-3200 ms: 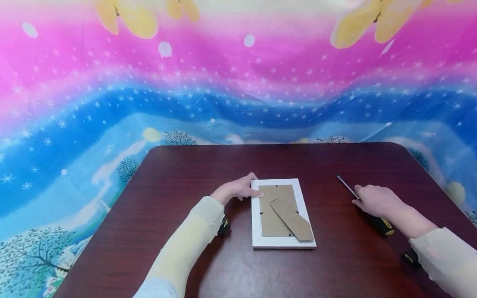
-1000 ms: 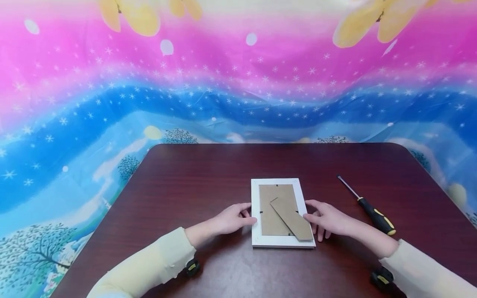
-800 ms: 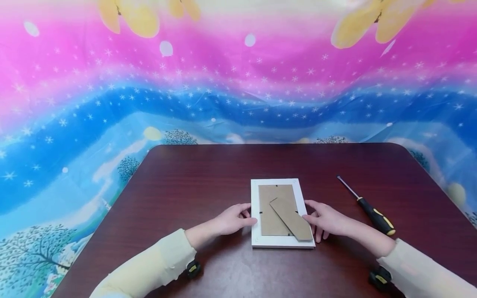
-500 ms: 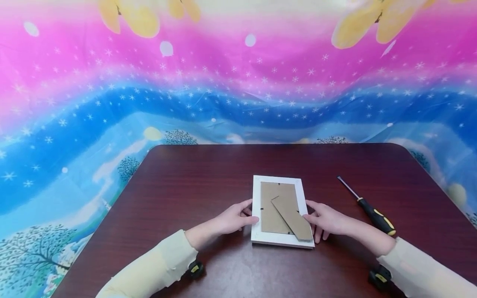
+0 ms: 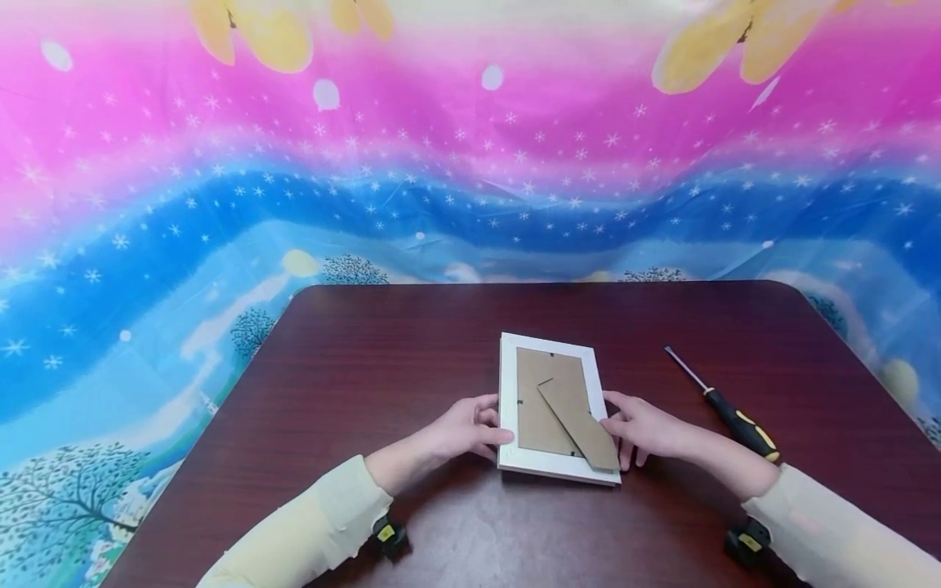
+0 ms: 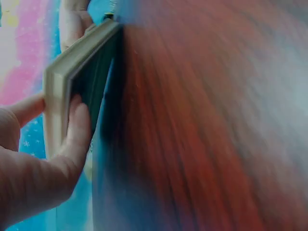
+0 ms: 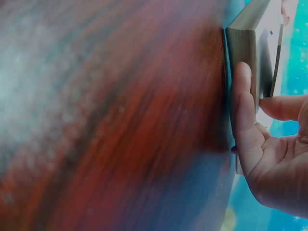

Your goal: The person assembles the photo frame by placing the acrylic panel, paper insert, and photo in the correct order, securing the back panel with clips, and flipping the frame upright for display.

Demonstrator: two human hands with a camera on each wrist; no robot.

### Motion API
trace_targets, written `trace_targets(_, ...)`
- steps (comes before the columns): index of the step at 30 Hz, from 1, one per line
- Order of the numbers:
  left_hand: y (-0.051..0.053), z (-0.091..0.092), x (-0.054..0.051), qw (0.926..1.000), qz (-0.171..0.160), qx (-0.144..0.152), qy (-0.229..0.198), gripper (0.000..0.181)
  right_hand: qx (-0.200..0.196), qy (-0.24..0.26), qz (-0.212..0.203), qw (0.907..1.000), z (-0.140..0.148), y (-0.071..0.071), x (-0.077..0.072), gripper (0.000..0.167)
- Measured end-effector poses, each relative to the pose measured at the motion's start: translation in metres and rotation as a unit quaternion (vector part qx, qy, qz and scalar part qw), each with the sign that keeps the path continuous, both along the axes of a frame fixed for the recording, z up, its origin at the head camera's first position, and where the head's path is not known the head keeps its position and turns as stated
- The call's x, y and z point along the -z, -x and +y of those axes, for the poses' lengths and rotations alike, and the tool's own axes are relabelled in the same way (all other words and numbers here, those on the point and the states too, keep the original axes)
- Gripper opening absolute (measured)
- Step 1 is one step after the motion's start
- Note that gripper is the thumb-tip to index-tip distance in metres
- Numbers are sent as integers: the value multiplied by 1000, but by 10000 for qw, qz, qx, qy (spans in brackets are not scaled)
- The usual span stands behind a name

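Note:
A white picture frame [image 5: 546, 459] lies face down between both hands, its brown backing board and cardboard stand leg [image 5: 577, 425] facing up. Its left side is raised off the table, so it tilts down to the right. My left hand [image 5: 465, 429] grips the left edge, thumb on top; in the left wrist view its fingers [image 6: 78, 127] reach under the front face. My right hand [image 5: 650, 429] holds the right edge, thumb above and fingers [image 7: 244, 103] along the side in the right wrist view. The front of the picture frame is mostly hidden.
A screwdriver [image 5: 742, 423] with a black and yellow handle lies on the dark wood table [image 5: 382, 351], right of the right hand. Behind the table hangs a colourful printed cloth [image 5: 470, 163]. A small black wrist camera [image 5: 390, 535] sits below the left cuff.
The right hand has let go of the screwdriver and come to the picture frame. The left hand slid nearer along its edge, and the frame's left side has risen from the table.

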State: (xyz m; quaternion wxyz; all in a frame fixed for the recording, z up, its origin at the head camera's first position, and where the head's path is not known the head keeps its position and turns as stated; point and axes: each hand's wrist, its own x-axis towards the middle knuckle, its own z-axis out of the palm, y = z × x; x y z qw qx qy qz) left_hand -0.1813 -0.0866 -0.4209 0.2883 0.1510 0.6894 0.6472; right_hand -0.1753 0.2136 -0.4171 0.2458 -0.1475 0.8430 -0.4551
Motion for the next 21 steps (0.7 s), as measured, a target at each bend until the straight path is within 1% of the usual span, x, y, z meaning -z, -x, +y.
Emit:
trace_targets(2, 1, -1, -3, 9994, -219, 161, -226, 54, -5, 88, 17, 10000, 0, 0, -1, 57)
trace_targets(3, 2, -1, -5, 9989, -269, 227, -303, 48, -9, 160, 18, 9999, 0, 0, -1, 57)
trace_targets(5, 4, -3, -10, 9983, -336, 301, -377, 43, 13, 309, 2, 9995, 0, 1, -3, 57)
trace_targets(8, 7, -7, -19, 9974, -302, 422, -492, 40, 28, 534, 52, 9986, -3, 4, -6, 57)
trace_targets(10, 8, -7, -24, 9963, -290, 500, -642, 39, 55, 628, 75, 9980, -4, 6, -8, 57)
trace_targets(12, 7, -7, -29, 9950, -253, 532, -808, 38, 47, 706, 118, 9974, -7, 8, -9, 56)
trace_targets(14, 7, -5, -35, 9943, -216, 480, -932, 38, 30, 753, 124, 9971, -9, 10, -10, 55)
trace_targets(16, 8, -3, -41, 9947, -72, 380, -955, 37, 6, 774, 117, 9969, -12, 12, -11, 54)
trace_targets(18, 8, 0, -48, 9958, 130, 262, -873, 34, -34, 770, 162, 9969, -15, 13, -13, 54)
trace_targets(19, 9, 1, -51, 9963, 252, 217, -798, 33, -29, 758, 187, 9969, -16, 14, -15, 54)
trace_targets(21, 10, 3, -59, 9965, 606, 173, -553, 32, 14, 725, 336, 9968, -19, 16, -20, 55)
